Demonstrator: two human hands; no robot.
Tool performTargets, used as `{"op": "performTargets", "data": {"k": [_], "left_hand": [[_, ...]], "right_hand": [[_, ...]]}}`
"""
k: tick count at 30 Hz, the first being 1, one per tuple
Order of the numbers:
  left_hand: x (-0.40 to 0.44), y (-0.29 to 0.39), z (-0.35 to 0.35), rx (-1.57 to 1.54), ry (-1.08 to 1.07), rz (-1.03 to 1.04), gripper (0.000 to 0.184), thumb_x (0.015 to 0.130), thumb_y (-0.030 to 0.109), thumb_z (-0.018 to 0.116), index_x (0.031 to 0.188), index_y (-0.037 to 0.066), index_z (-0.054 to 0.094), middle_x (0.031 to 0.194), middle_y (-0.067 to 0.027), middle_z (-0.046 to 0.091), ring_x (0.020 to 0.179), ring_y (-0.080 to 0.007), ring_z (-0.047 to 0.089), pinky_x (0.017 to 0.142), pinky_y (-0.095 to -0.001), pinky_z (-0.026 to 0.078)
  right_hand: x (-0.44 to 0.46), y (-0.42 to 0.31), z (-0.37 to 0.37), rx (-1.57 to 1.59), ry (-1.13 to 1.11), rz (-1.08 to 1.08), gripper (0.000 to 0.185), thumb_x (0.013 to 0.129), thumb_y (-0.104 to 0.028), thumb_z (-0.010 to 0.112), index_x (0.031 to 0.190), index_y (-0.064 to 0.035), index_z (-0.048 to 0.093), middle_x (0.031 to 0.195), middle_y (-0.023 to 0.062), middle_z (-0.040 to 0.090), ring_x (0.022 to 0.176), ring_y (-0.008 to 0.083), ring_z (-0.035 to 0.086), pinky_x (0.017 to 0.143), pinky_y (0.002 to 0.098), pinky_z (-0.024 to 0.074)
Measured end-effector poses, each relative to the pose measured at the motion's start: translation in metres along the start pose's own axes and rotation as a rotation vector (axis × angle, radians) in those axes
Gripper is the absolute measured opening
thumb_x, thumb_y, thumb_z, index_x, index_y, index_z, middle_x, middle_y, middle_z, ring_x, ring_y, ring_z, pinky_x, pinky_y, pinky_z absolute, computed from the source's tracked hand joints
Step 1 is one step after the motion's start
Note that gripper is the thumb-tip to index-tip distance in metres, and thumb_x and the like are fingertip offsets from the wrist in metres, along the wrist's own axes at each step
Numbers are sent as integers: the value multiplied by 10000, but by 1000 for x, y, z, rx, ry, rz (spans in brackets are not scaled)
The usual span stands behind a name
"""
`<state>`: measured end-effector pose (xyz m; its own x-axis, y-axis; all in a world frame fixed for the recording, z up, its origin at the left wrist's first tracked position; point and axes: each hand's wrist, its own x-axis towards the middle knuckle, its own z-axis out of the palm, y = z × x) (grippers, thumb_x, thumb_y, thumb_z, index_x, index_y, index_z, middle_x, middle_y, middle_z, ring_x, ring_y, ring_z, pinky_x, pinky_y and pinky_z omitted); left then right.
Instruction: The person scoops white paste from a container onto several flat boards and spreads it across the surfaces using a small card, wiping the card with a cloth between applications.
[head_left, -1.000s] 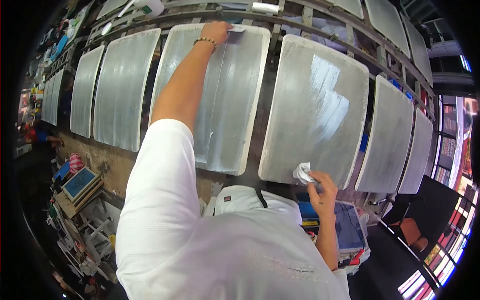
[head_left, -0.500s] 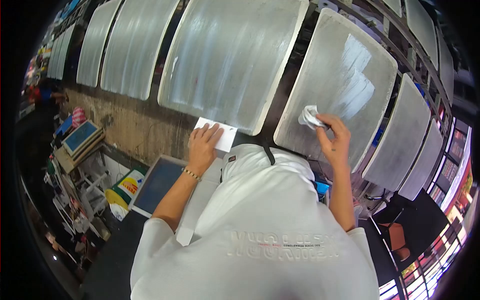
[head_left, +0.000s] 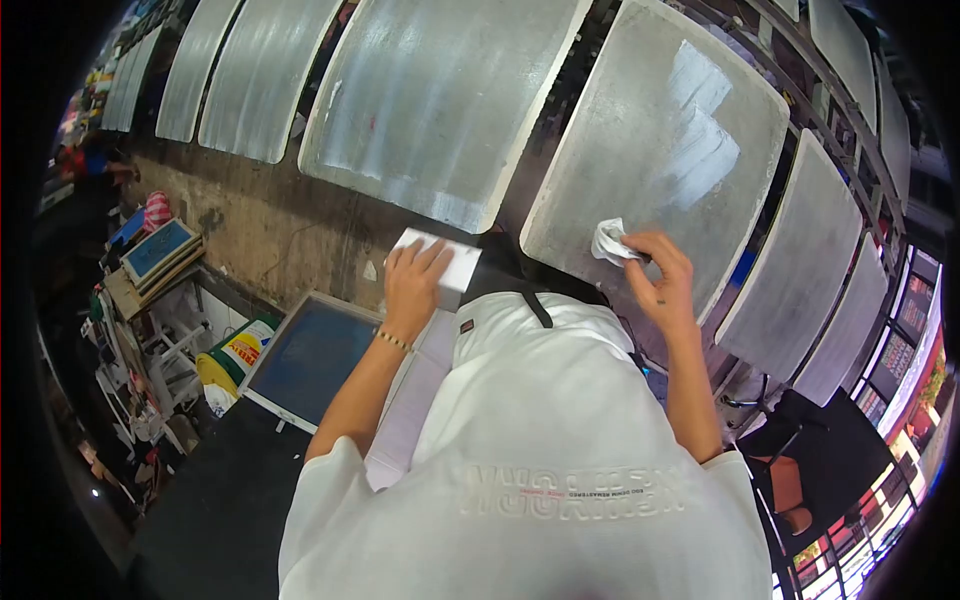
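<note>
My right hand (head_left: pixel 658 272) pinches a crumpled white cloth or tissue (head_left: pixel 609 241) between thumb and fingers. It is over the lower part of a grey flat panel (head_left: pixel 620 130) with rounded corners and a pale whitish smear (head_left: pixel 705 150). My left hand (head_left: pixel 412 290), with a beaded bracelet at the wrist, grips a white rectangular card or pad (head_left: pixel 458 268). Its fingers lie across the top face and the thumb is hidden. The card is just below the near edge of a larger grey panel (head_left: pixel 430 100) with whitish streaks.
More grey panels (head_left: pixel 265 80) stand in a row on both sides. Below my left arm are a blue framed screen (head_left: pixel 315 360) and a yellow-green bucket (head_left: pixel 225 365). A black chair (head_left: pixel 840 450) stands at right. Another person (head_left: pixel 85 165) is at far left.
The view has shifted slightly, so the panels appear higher and further left. My left hand and the card have tilted a little. The right hand still holds the crumpled white piece.
</note>
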<state>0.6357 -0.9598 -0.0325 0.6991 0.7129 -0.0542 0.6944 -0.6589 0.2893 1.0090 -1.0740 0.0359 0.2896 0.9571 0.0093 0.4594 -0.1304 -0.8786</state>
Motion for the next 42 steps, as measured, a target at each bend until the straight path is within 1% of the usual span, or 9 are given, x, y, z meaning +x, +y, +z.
{"op": "performTargets", "data": {"k": [4, 10, 17, 22, 26, 28, 35, 37, 42], "left_hand": [[15, -1, -36, -35, 82, 49, 512, 758, 4, 599, 1246, 122, 705, 1352, -102, 651, 1238, -339, 576, 1061, -506, 392], [282, -36, -39, -90, 298, 291, 475, 775, -66, 578, 1204, 75, 724, 1207, -174, 719, 1064, -379, 684, 950, -467, 533], [546, -40, -15, 182, 237, 204, 401, 859, 115, 597, 1197, 258, 758, 1162, -72, 742, 1097, -305, 680, 939, -487, 512], [489, -31, -7, 282, 134, 208, 394, 847, 162, 585, 1188, 239, 765, 1107, -82, 755, 1002, -329, 704, 848, -480, 566], [310, -31, -8, 91, 154, 338, 405, 769, 10, 616, 1139, 95, 754, 1181, -107, 737, 1026, -321, 672, 900, -447, 518], [209, -29, -12, 36, 43, 236, 528, 741, -22, 613, 1242, 117, 704, 1318, -79, 671, 1156, -295, 589, 1005, -447, 414], [12, -30, -40, -10, -93, 85, 490, 729, -10, 604, 1196, 92, 714, 1272, -92, 681, 1188, -306, 594, 1042, -467, 409], [22, -43, -55, -43, -144, 69, 494, 725, -25, 598, 1189, 90, 723, 1265, -104, 690, 1186, -316, 602, 1044, -472, 413], [172, -94, -89, -194, 141, 126, 505, 773, -94, 531, 1219, 46, 720, 1223, -183, 716, 1151, -369, 663, 1037, -448, 485]], "right_hand": [[-24, 10, -7, -37, 42, 44, 265, 794, 50, 656, 1045, 7, 727, 1034, 168, 722, 901, 303, 707, 814, 349, 553], [-37, -2, 0, -5, 109, 117, 264, 785, 41, 665, 1036, -1, 733, 1036, 177, 724, 938, 330, 712, 836, 380, 553], [-38, -21, 14, -66, 220, 126, 287, 780, 45, 672, 1053, -18, 738, 1051, 161, 730, 980, 317, 712, 864, 375, 553], [-41, -20, 20, -33, 214, 201, 271, 789, 48, 674, 1045, -16, 735, 1059, 160, 731, 979, 318, 714, 868, 370, 551], [-24, -8, 20, 16, 177, 123, 256, 794, 49, 675, 1038, -11, 727, 1046, 163, 732, 974, 324, 715, 856, 368, 553], [-16, -5, 18, 18, 140, 98, 263, 793, 49, 677, 1045, -11, 724, 1046, 163, 731, 973, 320, 717, 848, 365, 557], [19, -7, 13, 64, 49, -22, 258, 791, 41, 669, 1036, -13, 730, 1027, 160, 725, 915, 312, 703, 807, 364, 559], [20, -5, 13, 36, -12, -31, 256, 789, 30, 665, 1032, -13, 734, 1013, 160, 721, 919, 317, 701, 811, 368, 556], [15, -19, 23, 17, -25, 30, 260, 779, 24, 667, 1029, -8, 732, 1012, 165, 720, 930, 336, 697, 817, 385, 551]]}}
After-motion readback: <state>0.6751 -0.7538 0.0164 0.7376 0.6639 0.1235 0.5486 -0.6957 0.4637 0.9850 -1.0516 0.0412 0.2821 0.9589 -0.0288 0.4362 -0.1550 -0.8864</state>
